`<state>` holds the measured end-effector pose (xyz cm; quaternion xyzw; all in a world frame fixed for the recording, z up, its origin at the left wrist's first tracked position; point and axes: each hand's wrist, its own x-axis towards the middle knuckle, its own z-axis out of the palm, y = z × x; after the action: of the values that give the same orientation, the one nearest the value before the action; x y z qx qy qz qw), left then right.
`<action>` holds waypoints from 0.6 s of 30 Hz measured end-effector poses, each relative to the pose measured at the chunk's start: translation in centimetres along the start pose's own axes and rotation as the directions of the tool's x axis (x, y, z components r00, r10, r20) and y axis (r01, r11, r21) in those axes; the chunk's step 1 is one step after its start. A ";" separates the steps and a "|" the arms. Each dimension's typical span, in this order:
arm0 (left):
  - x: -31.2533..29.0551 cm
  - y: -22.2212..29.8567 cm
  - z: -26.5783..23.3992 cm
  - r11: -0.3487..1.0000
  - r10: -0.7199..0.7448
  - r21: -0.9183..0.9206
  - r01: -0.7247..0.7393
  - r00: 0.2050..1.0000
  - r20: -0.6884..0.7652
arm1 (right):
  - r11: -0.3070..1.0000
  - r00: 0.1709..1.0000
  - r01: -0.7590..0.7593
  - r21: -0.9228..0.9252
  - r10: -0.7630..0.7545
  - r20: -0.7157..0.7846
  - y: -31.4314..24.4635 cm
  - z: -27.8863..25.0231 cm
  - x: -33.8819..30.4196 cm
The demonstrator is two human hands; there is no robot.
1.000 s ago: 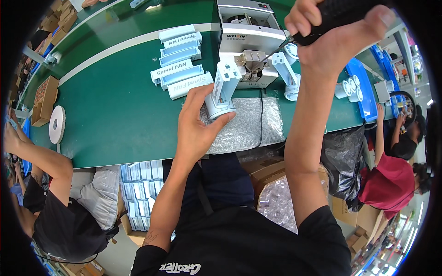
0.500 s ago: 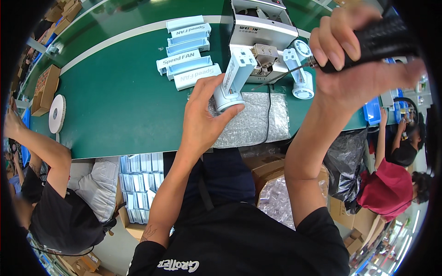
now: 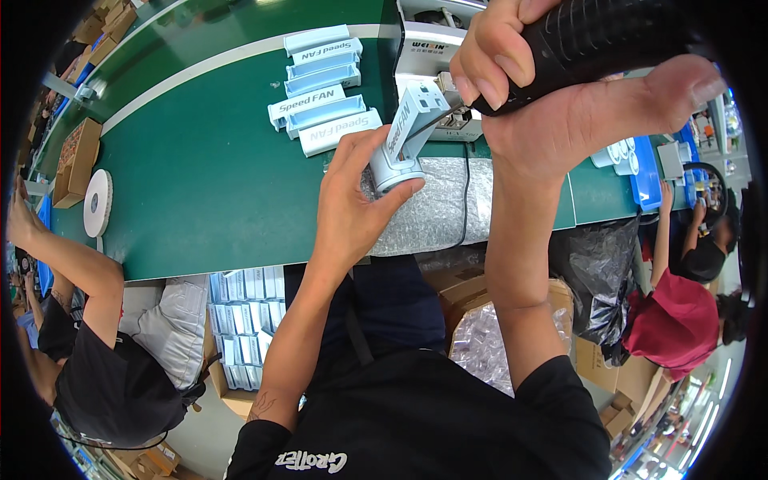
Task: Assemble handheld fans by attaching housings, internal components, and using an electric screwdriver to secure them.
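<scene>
My left hand (image 3: 352, 196) grips a light-blue plastic fan housing (image 3: 406, 128) by its round base, holding it upright on the mat. The housing has a tall, open-sided handle with grey lettering. My right hand (image 3: 552, 120) is wrapped round a black electric screwdriver (image 3: 612, 44), large and close in view. Its thin metal bit slants down to the left into the housing's open side; the tip is hidden, so whether it touches a screw I cannot tell. Silvery bubble wrap (image 3: 436, 208) lies under the housing. Several light-blue plastic covers (image 3: 342, 132) lie to the left.
A silver-grey machine (image 3: 436, 60) stands behind the housing, partly covered by my right hand. A black cable (image 3: 466, 196) crosses the bubble wrap. Farther left are a white tape roll (image 3: 98, 200) and a cardboard box (image 3: 78, 160). Blue bins (image 3: 645, 172) sit at the right. Co-workers sit on both sides.
My right hand has brought the screwdriver left and toward the housing, and its bit now reaches into the open side. My left hand and the housing have stayed in place.
</scene>
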<state>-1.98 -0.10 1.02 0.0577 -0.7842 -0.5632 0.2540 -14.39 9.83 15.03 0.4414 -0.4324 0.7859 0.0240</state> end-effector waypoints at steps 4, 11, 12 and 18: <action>0.1 -0.3 0.1 1.000 0.018 0.013 -0.018 1.000 0.009 | 0.929 0.983 -0.050 0.366 0.112 -0.148 -1.0 1.3 -0.3; 0.1 0.1 0.0 0.999 0.033 -0.013 -0.033 0.999 -0.001 | 0.671 0.992 -0.088 0.736 0.126 0.004 -1.5 2.4 0.5; 0.2 0.2 0.0 1.000 0.029 -0.004 -0.029 1.000 0.007 | 0.767 0.970 -0.104 0.633 0.219 -0.106 -1.9 2.4 0.3; 0.0 -0.3 0.3 0.997 0.080 0.019 -0.079 0.997 -0.023 | 0.956 0.967 -0.204 -0.210 0.163 -0.197 -0.7 3.1 -0.6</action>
<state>-2.20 0.04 0.73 0.0355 -0.7878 -0.5448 0.2851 -11.62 8.33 15.81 0.3216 -0.5554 0.7659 0.0397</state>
